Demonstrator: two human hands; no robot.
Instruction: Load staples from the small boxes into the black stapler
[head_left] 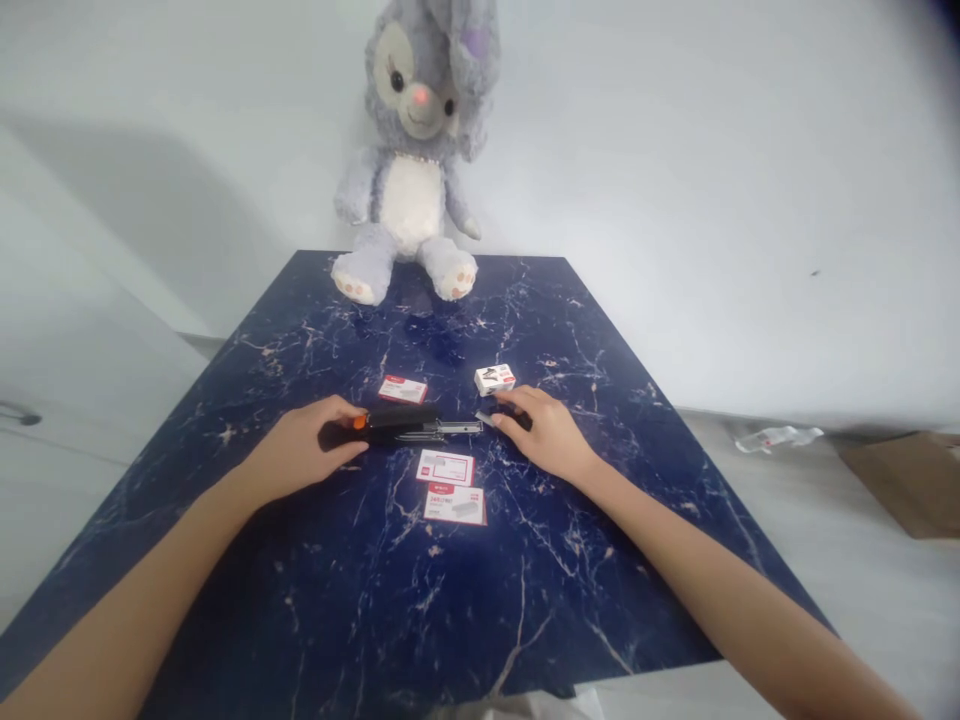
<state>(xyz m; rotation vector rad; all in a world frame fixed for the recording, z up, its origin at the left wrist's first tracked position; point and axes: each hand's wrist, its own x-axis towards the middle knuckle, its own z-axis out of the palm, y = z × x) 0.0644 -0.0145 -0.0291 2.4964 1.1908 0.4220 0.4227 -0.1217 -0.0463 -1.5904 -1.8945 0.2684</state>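
Note:
A black stapler (397,420) with an orange part at its rear lies in the middle of the table, its metal staple tray (459,427) extending out to the right. My left hand (311,445) is closed around the stapler's rear end. At the tray's far tip, my right hand (544,430) pinches a small grey metallic piece (486,418), which looks like a strip of staples. Just beyond the right fingertips stands a small white and red box (495,379) with a dark picture on it.
A red and white staple box (403,389) lies behind the stapler. Two more, a smaller box (445,467) and a larger box (455,503), lie in front. A grey plush toy (411,190) sits at the back of the blue marbled table (360,600). Cardboard (907,480) lies on the floor.

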